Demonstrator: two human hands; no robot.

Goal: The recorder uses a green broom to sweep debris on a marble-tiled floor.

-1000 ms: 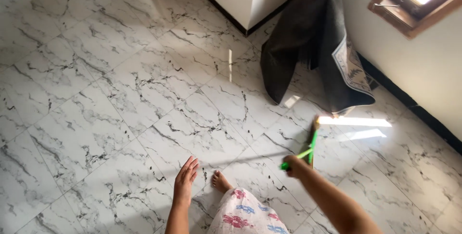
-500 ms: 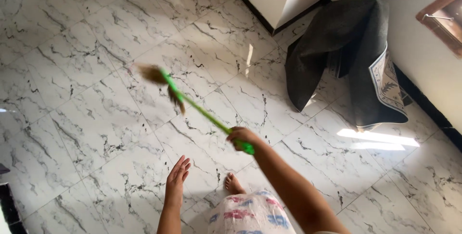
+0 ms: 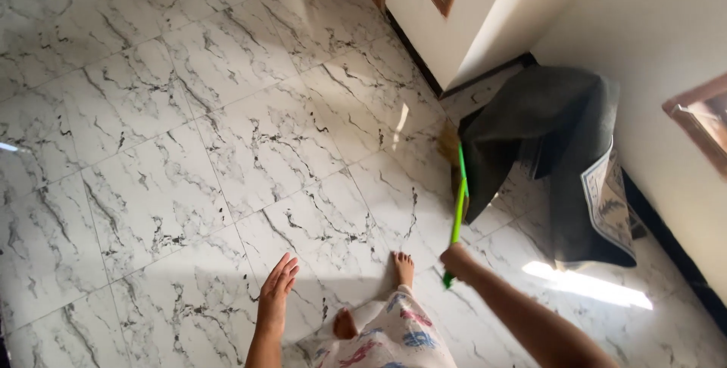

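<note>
Green-handled broom (image 3: 459,200) in your right hand (image 3: 457,259), its bristles down at the edge of the dark rug (image 3: 545,141).

Your right hand is closed around the lower end of the handle, and the broom runs away from you across the white marble-patterned floor (image 3: 189,148), with its brown bristle head just beside the draped rug by the wall corner. Your left hand (image 3: 276,292) hangs free with fingers spread, holding nothing, well apart from the broom. Your bare feet (image 3: 404,267) stand on the tiles between the two hands.
</note>
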